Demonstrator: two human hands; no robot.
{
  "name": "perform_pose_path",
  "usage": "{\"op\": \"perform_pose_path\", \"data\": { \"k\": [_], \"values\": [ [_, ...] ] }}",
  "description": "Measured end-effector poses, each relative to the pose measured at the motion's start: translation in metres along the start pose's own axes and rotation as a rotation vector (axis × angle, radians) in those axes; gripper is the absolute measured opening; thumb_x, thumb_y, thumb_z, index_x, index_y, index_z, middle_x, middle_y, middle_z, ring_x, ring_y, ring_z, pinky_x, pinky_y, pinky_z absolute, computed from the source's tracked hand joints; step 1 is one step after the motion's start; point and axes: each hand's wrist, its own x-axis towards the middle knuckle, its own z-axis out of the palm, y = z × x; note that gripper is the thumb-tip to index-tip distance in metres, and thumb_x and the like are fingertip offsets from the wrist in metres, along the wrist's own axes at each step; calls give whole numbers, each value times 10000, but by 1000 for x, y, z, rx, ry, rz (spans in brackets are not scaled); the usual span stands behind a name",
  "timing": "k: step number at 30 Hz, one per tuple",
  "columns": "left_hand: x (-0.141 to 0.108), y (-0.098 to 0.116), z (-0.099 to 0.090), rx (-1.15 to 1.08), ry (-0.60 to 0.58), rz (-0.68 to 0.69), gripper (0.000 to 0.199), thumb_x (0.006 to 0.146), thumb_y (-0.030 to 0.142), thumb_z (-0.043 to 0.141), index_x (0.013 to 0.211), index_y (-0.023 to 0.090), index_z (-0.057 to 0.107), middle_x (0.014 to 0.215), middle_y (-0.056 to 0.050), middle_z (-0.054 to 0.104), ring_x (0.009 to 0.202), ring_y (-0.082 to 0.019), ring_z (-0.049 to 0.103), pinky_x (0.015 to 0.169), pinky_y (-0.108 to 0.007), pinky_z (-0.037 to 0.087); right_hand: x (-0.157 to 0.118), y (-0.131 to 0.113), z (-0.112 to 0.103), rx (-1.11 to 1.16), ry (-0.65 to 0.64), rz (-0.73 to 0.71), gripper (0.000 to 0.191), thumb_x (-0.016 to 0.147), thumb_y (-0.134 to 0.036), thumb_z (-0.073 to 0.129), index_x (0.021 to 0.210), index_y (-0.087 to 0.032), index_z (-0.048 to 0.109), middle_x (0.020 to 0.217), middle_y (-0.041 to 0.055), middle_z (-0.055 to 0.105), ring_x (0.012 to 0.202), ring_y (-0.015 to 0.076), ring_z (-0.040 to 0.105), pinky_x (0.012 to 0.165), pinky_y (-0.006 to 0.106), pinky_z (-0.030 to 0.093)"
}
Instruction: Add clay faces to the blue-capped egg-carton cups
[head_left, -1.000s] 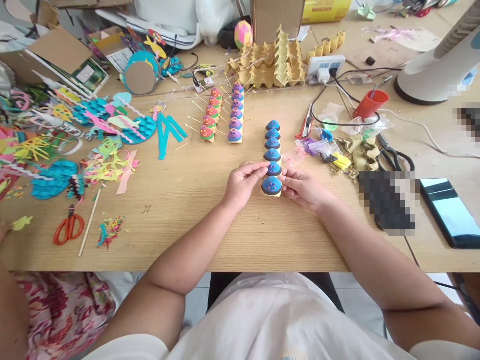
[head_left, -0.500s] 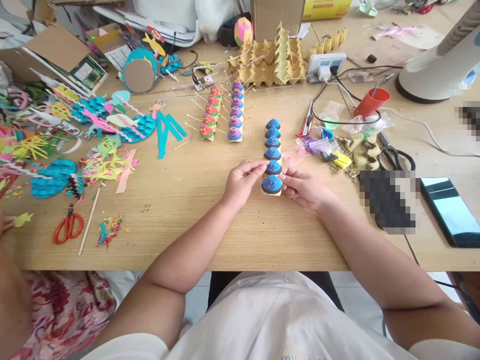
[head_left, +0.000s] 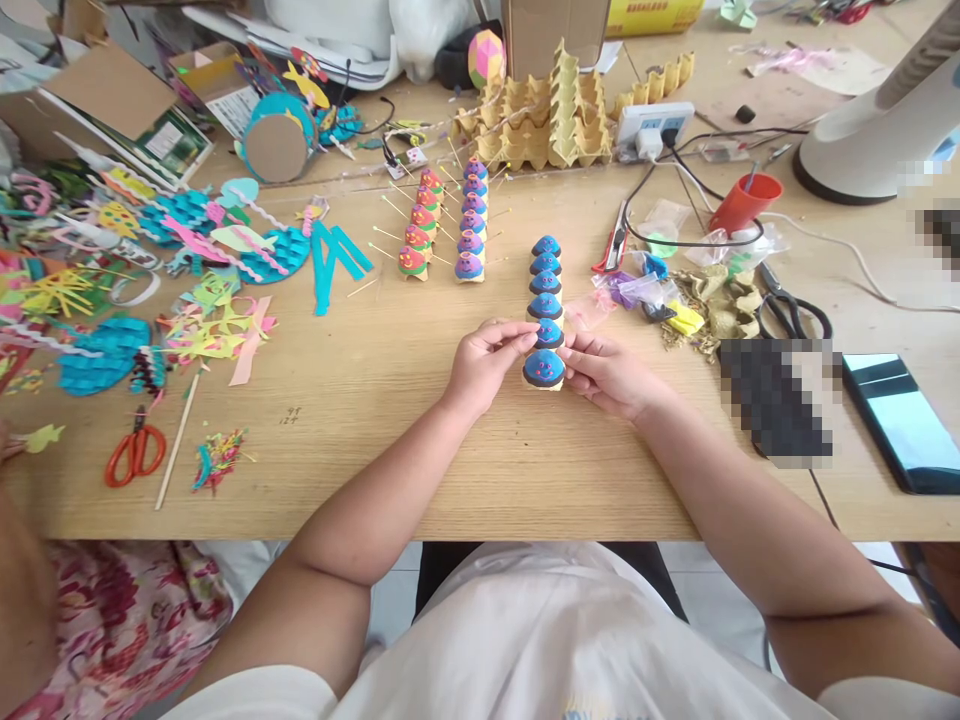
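Note:
In front of me stands an egg-carton caterpillar [head_left: 544, 370], a row of blue domes with dark rims. Small pink and dark dots make a smiling face on its front dome. My left hand [head_left: 484, 365] pinches the row's left side by the second dome, fingers closed. From the right, my right hand [head_left: 606, 376] grips the edge near the front dome, thumb and forefinger together; its fingertips are partly hidden. Farther back stand a red-and-green caterpillar [head_left: 413, 262] and a purple-and-blue one [head_left: 469, 265], both with pins sticking out of their sides.
Paper scraps [head_left: 206, 325], orange-handled scissors [head_left: 136, 450] and a wooden stick [head_left: 178, 440] lie to the left. On the right are clay bags [head_left: 634, 290], a red cup [head_left: 745, 204], black scissors [head_left: 793, 318] and a phone [head_left: 904, 425]. Another person's hand [head_left: 9, 442] shows at the left edge.

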Motion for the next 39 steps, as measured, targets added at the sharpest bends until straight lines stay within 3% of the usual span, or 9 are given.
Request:
{"op": "perform_pose_path", "data": {
  "k": [6,14,24,29,34,39],
  "values": [
    [0,-1,0,-23,6,-25,217,746,408,957,904,276,888,921,-10,777,890,-125,692,840,-248,548,-2,-1,1,-10,-14,-19,583,592,-515,1038,818,-178,619,608,-74,550,479,25,386,463,204,163],
    [0,0,3,-64,43,-100,365,652,451,1007,870,216,833,883,-7,795,797,-110,663,785,-250,537,-3,-2,2,-7,-17,-21,577,595,-503,1038,813,-178,615,598,-79,530,479,25,372,466,208,163],
    [-1,2,3,-60,39,-115,324,691,451,973,857,214,827,879,-6,803,814,-114,681,789,-240,547,-2,-1,-1,-3,0,-5,603,573,-514,1046,831,-176,618,617,-71,551,495,31,391,473,206,160],
    [0,-1,1,-40,34,-69,291,798,462,892,940,222,811,964,-24,798,901,-143,696,892,-282,559,-1,-1,-1,-14,-3,-2,551,621,-485,1026,861,-182,634,618,-67,543,496,41,382,470,217,141],
    [1,-3,0,-3,61,-68,381,794,502,907,1039,242,774,948,-5,722,886,-128,649,856,-256,539,-1,0,-2,-14,-10,-10,546,628,-485,1022,830,-185,614,629,-61,542,501,40,369,479,224,135],
    [-1,0,1,-17,11,-98,473,776,560,921,1078,254,721,982,-5,692,904,-132,670,850,-264,562,0,0,-1,-31,-1,-6,604,583,-539,1038,830,-180,620,632,-61,549,508,37,369,482,220,160]
  ]
}}
